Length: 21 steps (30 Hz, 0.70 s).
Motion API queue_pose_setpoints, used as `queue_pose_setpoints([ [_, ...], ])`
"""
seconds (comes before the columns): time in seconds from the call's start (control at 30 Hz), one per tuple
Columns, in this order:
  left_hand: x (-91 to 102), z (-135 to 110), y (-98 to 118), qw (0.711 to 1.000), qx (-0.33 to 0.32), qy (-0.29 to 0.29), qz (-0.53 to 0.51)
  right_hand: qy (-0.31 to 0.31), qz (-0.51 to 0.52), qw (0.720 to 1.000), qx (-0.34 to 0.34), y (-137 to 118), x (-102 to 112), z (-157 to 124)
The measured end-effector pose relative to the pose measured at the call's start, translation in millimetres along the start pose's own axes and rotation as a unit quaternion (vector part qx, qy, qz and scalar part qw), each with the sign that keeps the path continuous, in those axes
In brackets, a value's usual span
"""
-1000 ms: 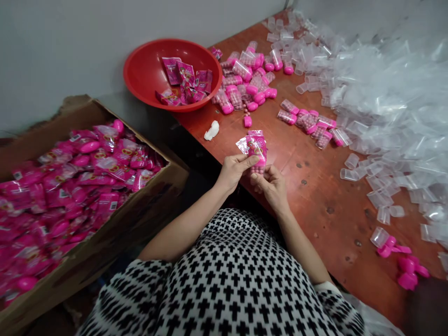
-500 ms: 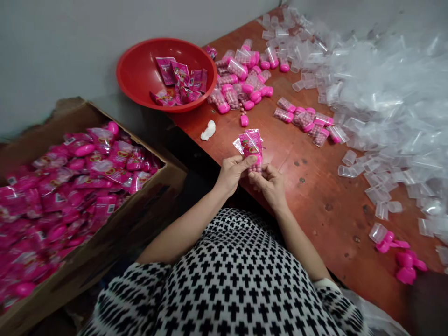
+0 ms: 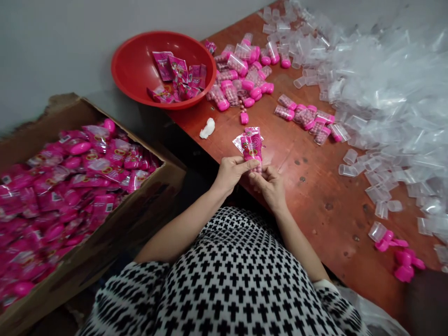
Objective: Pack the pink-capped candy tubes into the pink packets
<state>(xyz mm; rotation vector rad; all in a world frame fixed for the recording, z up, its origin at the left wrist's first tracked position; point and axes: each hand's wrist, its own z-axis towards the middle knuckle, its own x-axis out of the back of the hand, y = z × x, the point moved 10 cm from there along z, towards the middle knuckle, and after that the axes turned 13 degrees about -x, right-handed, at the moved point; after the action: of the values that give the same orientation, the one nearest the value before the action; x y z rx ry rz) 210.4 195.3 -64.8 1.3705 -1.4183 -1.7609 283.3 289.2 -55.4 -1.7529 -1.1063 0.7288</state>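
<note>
At the table's near edge my left hand (image 3: 231, 173) pinches a printed pink packet (image 3: 252, 145), thumb across its lower part. Its printed end points away from me, with a clear, shiny flap sticking out on the left. My right hand (image 3: 271, 186) is closed on the bottom end of a clear tube of pink candy balls (image 3: 257, 168), just below the packet. The two hands nearly touch. Whether the tube's upper part sits inside the packet or behind it I cannot tell.
Beyond my hands lie filled tubes with pink caps (image 3: 238, 65) and a red bowl (image 3: 128, 84) holding pink packets. Empty clear tubes (image 3: 385, 102) pile up at right, near pink caps (image 3: 404, 263). A carton (image 3: 154, 191) of packed pink bags stands at left.
The packet has shifted slightly and its printed face is turned a little. My left thumb lies slightly lower over it. Both hands stay in nearly the same place.
</note>
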Motion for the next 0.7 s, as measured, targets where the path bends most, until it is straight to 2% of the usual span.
queue_pose_setpoints([
  [0.07, 4.0, -2, 2, 0.999, -0.024, 0.025, 0.033, 0.001, -0.008, 1.000, 0.008, -2, 0, -1],
  [0.13, 2.4, -6, 1, 0.998, -0.030, 0.033, 0.047, -0.027, 0.033, 0.999, -0.015, 2, -4, 1],
  [0.27, -8.7, -15, -7, 1.000, 0.004, 0.018, 0.005, -0.066, 0.132, 0.987, -0.066, 15, -10, 5],
  [0.33, -13.3, -17, -10, 0.999, 0.023, 0.010, -0.045, -0.055, 0.129, 0.988, -0.065, 17, -8, 6],
  [0.43, -11.4, -17, -11, 0.992, 0.039, 0.030, -0.120, -0.031, 0.087, 0.995, -0.041, 13, -2, 5],
  [0.57, -6.6, -11, -12, 0.986, 0.041, 0.045, -0.153, -0.017, 0.039, 0.999, -0.018, 7, -1, 1],
  [0.7, -9.9, -10, -16, 0.981, 0.058, 0.042, -0.181, -0.030, 0.080, 0.996, -0.037, 11, -5, 3],
])
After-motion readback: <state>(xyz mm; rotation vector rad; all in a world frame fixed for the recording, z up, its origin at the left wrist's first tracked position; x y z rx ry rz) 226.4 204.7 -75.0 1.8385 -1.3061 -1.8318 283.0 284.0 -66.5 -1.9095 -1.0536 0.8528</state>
